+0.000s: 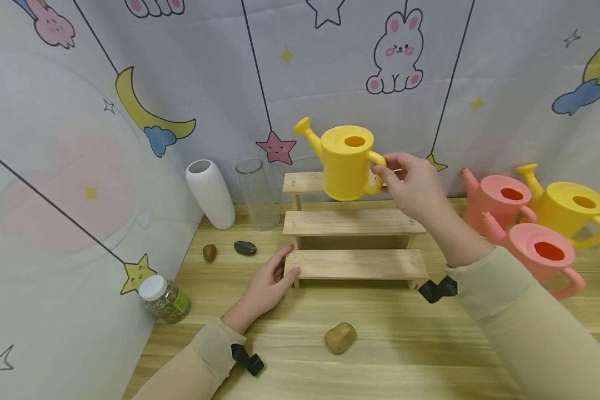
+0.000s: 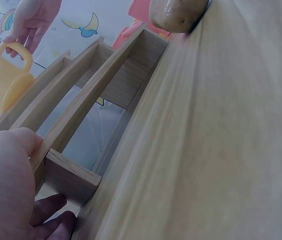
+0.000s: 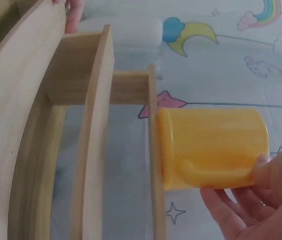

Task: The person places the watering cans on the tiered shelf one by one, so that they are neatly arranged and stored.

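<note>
fingers (image 1: 401,160) pinching yellow watering can (image 1: 346,169), jar label (image 1: 181,300) illegible

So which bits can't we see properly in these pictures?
- Head view: part of the wooden stand, hidden behind the held yellow watering can and right hand.
- Head view: part of the back pink can, hidden by the front pink can.
- Head view: any words on the jar's label, too small to read.
- Left wrist view: the stone's far end, cut off by the top edge.
</note>
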A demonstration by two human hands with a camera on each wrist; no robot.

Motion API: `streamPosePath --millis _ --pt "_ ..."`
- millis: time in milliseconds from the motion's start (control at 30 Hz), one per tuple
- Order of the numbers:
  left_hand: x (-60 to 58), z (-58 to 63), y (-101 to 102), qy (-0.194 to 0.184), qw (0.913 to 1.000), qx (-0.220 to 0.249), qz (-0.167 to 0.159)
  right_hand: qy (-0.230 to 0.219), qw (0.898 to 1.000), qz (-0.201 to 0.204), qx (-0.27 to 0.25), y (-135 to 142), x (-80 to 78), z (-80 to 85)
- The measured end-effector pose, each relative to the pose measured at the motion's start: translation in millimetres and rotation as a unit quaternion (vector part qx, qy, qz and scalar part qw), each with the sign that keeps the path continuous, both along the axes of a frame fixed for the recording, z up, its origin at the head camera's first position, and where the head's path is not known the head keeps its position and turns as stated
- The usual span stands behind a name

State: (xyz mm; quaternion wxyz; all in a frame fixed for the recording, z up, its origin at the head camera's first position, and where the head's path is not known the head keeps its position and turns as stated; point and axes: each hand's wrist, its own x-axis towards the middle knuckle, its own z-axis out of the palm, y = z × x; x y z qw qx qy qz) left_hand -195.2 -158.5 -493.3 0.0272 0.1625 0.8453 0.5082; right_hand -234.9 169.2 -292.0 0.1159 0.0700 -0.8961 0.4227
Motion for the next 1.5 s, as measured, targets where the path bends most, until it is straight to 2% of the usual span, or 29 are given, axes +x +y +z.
streamPosePath --millis 500,967,1500 --pt "-0.4 -0.4 -0.5 0.002 1.0 0.001 -0.001 0.015 1.0 0.019 -0.002 -14.8 -20.4 -5.4" --pt "0.7 0.3 -1.2 0.004 0.9999 -0.015 0.002 0.021 1.0 0.018 -0.014 -34.7 -35.5 -10.1" --pt "-0.6 -0.7 -1.5 0.002 1.0 -0.007 -0.002 0.023 1.0 0.014 -0.013 -43.5 -40.2 -12.1"
